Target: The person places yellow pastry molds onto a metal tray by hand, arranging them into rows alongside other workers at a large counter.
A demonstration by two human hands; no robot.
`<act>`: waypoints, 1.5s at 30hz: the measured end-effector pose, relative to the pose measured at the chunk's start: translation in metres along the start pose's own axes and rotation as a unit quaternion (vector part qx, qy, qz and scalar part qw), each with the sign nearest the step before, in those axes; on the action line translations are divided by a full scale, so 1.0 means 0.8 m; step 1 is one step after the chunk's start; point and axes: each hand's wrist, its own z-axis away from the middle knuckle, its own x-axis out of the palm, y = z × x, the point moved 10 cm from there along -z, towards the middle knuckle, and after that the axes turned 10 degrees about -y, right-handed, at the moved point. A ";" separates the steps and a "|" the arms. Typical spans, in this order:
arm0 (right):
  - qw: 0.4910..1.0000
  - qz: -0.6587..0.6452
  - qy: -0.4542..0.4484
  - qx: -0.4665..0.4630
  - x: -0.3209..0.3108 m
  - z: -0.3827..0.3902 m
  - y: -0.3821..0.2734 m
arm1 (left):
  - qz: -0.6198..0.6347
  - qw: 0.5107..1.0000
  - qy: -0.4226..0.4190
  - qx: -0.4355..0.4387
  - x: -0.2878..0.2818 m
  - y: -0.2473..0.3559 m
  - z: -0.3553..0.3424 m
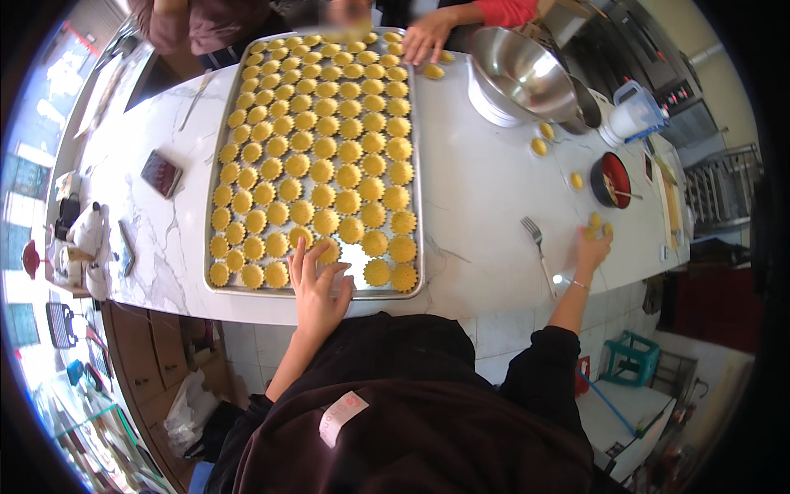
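Meanwhile, left hand (317, 288) fingers (309, 251) spread flat on tray (247, 290).

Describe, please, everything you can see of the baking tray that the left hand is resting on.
The baking tray is a long rectangular sheet of dull silver metal with a low raised rim. It lies flat on the white marble counter, its long side running away from the person. Rows of small yellow scalloped pastries nearly fill it; a bare patch shows at the near edge. The left hand lies there, fingers spread over the metal and touching the pastries. Another person's hand reaches the far right corner.
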 end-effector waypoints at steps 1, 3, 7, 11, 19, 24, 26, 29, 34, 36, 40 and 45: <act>1.000 -0.022 -0.017 0.004 0.010 -0.004 0.012 | 0.014 1.000 0.018 -0.004 -0.006 -0.004 0.001; 0.996 -0.082 -0.038 0.017 0.023 -0.008 0.024 | -0.002 0.999 0.037 -0.019 -0.017 -0.011 0.005; 0.982 -0.178 -0.024 0.056 0.018 0.010 0.040 | -0.026 0.995 0.089 -0.044 -0.037 -0.024 0.019; 0.948 -0.310 -0.062 -0.034 0.000 0.084 -0.045 | -0.020 0.990 0.135 -0.041 -0.051 -0.028 0.029; 0.734 -0.368 -0.366 -0.438 -0.033 0.379 -0.429 | -0.023 0.992 0.125 -0.029 -0.044 -0.027 0.033; 0.686 -0.220 -0.440 -0.536 -0.013 0.440 -0.470 | -0.024 0.995 0.090 -0.030 -0.038 -0.020 0.026; 0.682 -0.251 -0.412 -0.549 -0.020 0.440 -0.471 | -0.027 0.996 0.077 -0.037 -0.033 -0.023 0.025; 0.685 -0.299 -0.386 -0.541 -0.031 0.424 -0.464 | -0.027 0.996 0.062 -0.051 -0.023 -0.027 0.022; 0.740 -0.341 -0.371 -0.446 -0.033 0.363 -0.420 | -0.039 0.996 0.029 -0.075 -0.018 -0.023 0.004; 0.755 -0.338 -0.368 -0.425 -0.034 0.345 -0.400 | -0.069 0.995 -0.006 -0.067 -0.011 -0.018 -0.003; 0.791 -0.312 -0.399 -0.344 -0.034 0.324 -0.363 | -0.076 0.995 0.006 -0.067 -0.013 -0.022 -0.007; 0.812 -0.305 -0.391 -0.307 -0.029 0.314 -0.335 | -0.073 0.996 0.007 -0.051 -0.012 -0.016 -0.011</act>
